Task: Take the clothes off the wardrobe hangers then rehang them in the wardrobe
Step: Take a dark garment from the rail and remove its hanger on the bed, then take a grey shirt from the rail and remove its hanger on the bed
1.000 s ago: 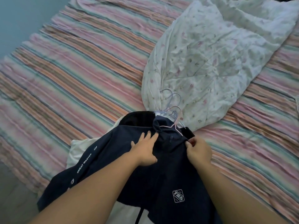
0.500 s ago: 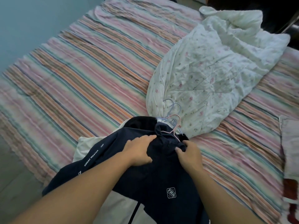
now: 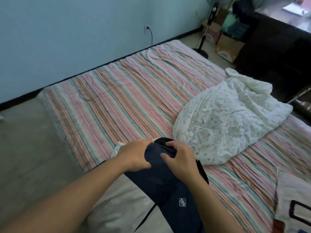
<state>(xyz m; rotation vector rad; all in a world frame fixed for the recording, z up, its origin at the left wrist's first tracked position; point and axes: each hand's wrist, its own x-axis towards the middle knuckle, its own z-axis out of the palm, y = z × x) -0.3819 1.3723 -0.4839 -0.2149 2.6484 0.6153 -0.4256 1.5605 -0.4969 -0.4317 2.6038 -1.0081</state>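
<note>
Head view shows you partway through the first step: getting the navy jacket (image 3: 170, 185) off its hanger. Your left hand (image 3: 134, 155) lies on the jacket's left shoulder, its fingers (image 3: 144, 142) curled over the fabric near the collar; your right hand (image 3: 180, 157) grips the other side, fingers (image 3: 170, 144) hooked over the dark collar edge and thumb pressed into the cloth below. Both hands are closed on the garment, neither spread wide.

The jacket lies on the striped bed (image 3: 117, 101), its collar under your fingers and its body trailing back toward you past the bed's edge. Just beyond your right fingers, a cluster of thin wire hanger hooks (image 3: 193, 140) pokes out against the floral duvet (image 3: 227, 118). A white garment (image 3: 117, 147) shows just left of your left fingers, under the jacket.

My judgement: the next move calls for working one shoulder off the hanger's arm, then sliding the hanger out through the neck while one hand pins the cloth.

Counted: one navy jacket, one white garment beneath it, one floral duvet, one more pale printed cloth (image 3: 294, 199) far right of your fingers. Hooks: several, pink and blue, overlapping; I cannot tell the exact number.
</note>
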